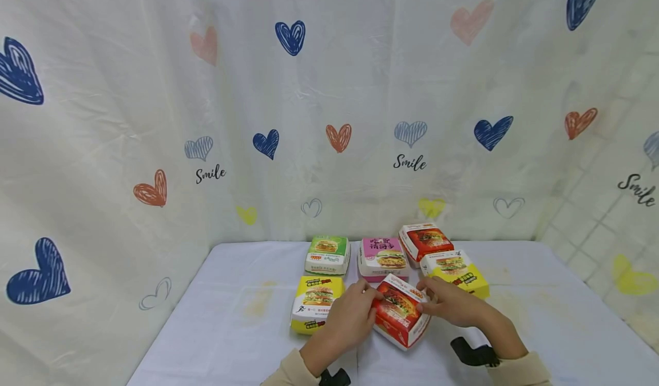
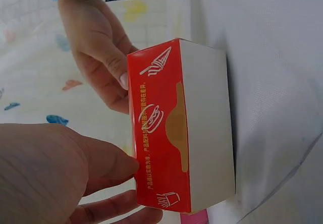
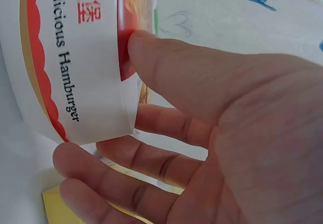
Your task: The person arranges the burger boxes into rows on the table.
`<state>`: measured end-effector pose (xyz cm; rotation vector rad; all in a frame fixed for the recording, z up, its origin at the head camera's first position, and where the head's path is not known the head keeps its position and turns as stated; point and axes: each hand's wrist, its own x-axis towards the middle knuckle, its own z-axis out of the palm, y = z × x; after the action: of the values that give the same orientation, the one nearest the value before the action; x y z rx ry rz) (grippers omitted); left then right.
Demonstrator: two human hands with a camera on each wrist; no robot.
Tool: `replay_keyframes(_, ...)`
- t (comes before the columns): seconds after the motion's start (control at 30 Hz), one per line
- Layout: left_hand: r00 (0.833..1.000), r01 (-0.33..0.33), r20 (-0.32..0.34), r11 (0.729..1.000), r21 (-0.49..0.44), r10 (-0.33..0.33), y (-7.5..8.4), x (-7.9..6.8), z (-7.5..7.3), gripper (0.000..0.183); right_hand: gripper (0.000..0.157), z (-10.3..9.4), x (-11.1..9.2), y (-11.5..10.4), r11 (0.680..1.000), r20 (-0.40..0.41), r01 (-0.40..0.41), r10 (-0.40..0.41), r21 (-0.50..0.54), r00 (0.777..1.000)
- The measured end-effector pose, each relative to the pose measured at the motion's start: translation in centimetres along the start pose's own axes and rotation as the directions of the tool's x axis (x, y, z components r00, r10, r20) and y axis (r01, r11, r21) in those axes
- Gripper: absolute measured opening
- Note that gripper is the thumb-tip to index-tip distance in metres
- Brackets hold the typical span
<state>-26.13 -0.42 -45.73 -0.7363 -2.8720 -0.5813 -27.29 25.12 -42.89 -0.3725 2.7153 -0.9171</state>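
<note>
A red and white hamburger box (image 1: pixel 399 314) with a burger picture sits at the front of the group, turned at an angle on the table. My left hand (image 1: pixel 351 314) holds its left edge, thumb at the top rim and fingers along the side. At the opposite edge my right hand (image 1: pixel 453 304) grips it, thumb on the lid and fingers round the far corner. The left wrist view shows the box's red side panel (image 2: pixel 159 133) with line drawings over a white lower part. In the right wrist view, its white side (image 3: pixel 91 82) reads "Delicious Hamburger".
A yellow box (image 1: pixel 315 300) lies left of my left hand. Behind stand a green box (image 1: pixel 327 254), a pink box (image 1: pixel 383 258) and another red box (image 1: pixel 424 240). A second yellow box (image 1: pixel 463 271) is just beyond my right hand. A heart-printed curtain (image 1: pixel 334 88) hangs behind the white-covered table (image 1: pixel 226 317).
</note>
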Motion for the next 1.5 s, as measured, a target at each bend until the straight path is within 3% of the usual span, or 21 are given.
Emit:
replay_keyframes(0.17,1.0,0.001,0.014,1.0,-0.002,-0.001,-0.04,0.02,-0.11,0.034,0.039,0.0,-0.12,-0.19,1.0,-0.002,0.0,0.0,0.017,1.0)
replay_keyframes(0.37,0.997,0.029,0.071,0.999,0.016,-0.03,0.15,-0.08,-0.15,0.058,0.028,0.1,-0.41,-0.16,0.999,0.009,0.019,-0.019,0.031,1.0)
replay_keyframes(0.6,0.989,0.078,0.123,0.997,0.028,-0.081,0.47,0.09,0.22,0.082,0.026,0.1,-0.37,0.16,0.999,0.011,0.041,-0.041,0.032,0.999)
replay_keyframes(0.73,0.988,0.077,0.131,0.996,0.034,-0.08,0.6,0.07,0.2,0.086,0.035,0.08,-0.13,0.31,0.998,0.004,0.048,-0.048,0.033,0.999)
replay_keyframes(1.0,0.993,0.024,0.116,0.997,0.077,-0.033,0.4,0.01,0.53,0.084,0.072,0.21,-0.27,0.42,0.998,0.016,0.045,-0.046,0.052,0.999)
replay_keyframes(1.5,0.987,-0.038,0.161,0.997,0.062,0.028,-0.01,-0.24,-0.17,0.072,0.082,0.39,-0.38,0.13,0.987,0.096,0.101,-0.114,0.124,0.989)
